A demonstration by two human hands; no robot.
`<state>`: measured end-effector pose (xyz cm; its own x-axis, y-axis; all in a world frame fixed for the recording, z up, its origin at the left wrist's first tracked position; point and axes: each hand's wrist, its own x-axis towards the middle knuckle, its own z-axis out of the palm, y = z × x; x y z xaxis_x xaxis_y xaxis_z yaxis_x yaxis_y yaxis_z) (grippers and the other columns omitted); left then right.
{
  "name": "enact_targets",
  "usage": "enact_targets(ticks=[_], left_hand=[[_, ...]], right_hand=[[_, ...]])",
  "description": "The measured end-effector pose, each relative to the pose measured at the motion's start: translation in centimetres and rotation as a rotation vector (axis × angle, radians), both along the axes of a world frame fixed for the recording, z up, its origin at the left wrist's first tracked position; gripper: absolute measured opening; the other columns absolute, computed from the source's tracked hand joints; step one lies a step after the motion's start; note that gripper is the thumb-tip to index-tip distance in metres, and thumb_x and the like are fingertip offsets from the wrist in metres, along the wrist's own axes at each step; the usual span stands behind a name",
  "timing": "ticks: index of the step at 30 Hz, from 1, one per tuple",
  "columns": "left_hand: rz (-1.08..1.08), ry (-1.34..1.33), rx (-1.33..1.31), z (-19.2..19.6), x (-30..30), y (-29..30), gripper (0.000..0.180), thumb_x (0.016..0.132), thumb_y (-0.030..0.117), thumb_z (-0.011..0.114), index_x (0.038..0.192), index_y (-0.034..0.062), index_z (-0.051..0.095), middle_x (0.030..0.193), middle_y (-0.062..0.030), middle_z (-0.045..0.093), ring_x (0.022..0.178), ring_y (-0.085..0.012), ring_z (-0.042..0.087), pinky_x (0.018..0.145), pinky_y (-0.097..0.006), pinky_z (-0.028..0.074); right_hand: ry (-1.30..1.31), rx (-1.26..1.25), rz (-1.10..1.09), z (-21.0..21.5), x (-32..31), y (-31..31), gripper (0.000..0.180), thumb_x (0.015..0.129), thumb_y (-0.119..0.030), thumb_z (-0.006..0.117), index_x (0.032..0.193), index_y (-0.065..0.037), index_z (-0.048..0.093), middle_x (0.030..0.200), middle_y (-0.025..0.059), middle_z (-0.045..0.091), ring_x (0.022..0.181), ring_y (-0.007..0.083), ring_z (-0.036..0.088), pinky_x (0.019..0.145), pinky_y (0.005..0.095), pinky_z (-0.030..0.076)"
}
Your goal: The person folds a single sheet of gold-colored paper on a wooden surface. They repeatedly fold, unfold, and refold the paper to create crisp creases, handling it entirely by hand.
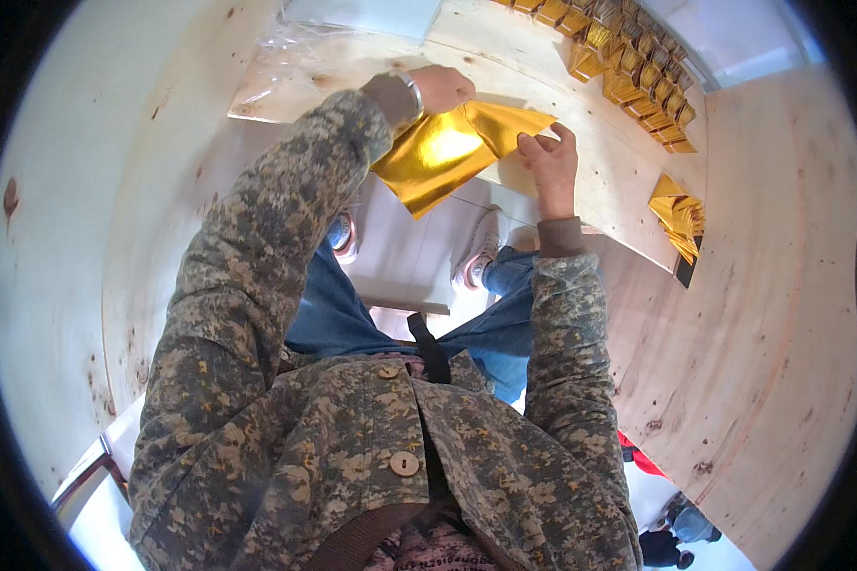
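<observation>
Folding gold foil sheet (443, 152) at a wooden workbench (581, 181).
Left hand (443, 88) and right hand (550, 162) each pinch the sheet's edges above the workbench; folded gold pieces (638, 71) line its far edge.

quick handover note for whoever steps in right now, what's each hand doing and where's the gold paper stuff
Left hand: pinching the upper left edge of the gold foil sheet, held in the air above the lap.
Right hand: gripping the sheet's right corner, where a flap is partly folded over.
Done: a row of folded gold pieces sits along the far edge of the wooden table.
Waiting: a small stack of gold sheets lies on the table to the right; clear plastic wrap is at the far left.
Left: the sheet in hand is only partly folded.
</observation>
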<state>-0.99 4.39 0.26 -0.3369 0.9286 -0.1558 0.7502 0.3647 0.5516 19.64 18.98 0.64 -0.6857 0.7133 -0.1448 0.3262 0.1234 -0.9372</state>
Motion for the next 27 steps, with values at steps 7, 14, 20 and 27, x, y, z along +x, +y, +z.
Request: enact_targets(ticks=[7,14,20,27], left_hand=[[-0.157,0.19,-0.228,-0.3,-1.1,7.7,0.031,0.094,0.027,0.05,0.111,0.0111,0.07,0.111,-0.016,0.07,0.102,-0.0345,0.066,0.091,-0.046,0.05],[-0.187,0.194,0.036,-0.5,-0.8,8.2,0.02,0.089,0.025,0.061,0.098,0.0105,0.07,0.091,-0.0125,0.071,0.089,-0.0329,0.068,0.082,-0.046,0.052],[-0.152,0.453,0.329,-1.5,-0.9,5.8,0.015,0.089,0.023,0.065,0.095,0.0098,0.067,0.094,-0.0096,0.066,0.095,-0.0302,0.063,0.086,-0.044,0.05],[-0.03,0.235,0.447,-0.5,2.2,-6.6,0.063,0.069,0.033,0.084,0.125,0.0126,0.062,0.134,-0.0102,0.059,0.122,-0.0316,0.055,0.108,-0.046,0.04]], right_hand=[[0.176,0.868,0.068,1.0,0.8,0.2,0.027,0.081,-0.003,0.071,0.107,0.001,0.065,0.097,0.0149,0.065,0.091,0.033,0.063,0.083,0.0392,0.052],[0.282,0.177,0.31,-1.9,-3.1,1.8,0.009,0.092,0.001,0.062,0.099,0.001,0.068,0.089,0.009,0.069,0.074,0.0142,0.065,0.07,0.0271,0.053],[0.209,0.322,0.304,-3.8,-4.0,1.4,0.009,0.092,0.001,0.063,0.098,0.001,0.068,0.09,0.0099,0.068,0.077,0.0153,0.067,0.069,0.0279,0.054],[0.14,0.577,0.39,-2.1,-2.8,-0.5,0.019,0.076,-0.007,0.076,0.094,-0.003,0.071,0.098,0.0136,0.068,0.095,0.0318,0.063,0.084,0.0388,0.05]])
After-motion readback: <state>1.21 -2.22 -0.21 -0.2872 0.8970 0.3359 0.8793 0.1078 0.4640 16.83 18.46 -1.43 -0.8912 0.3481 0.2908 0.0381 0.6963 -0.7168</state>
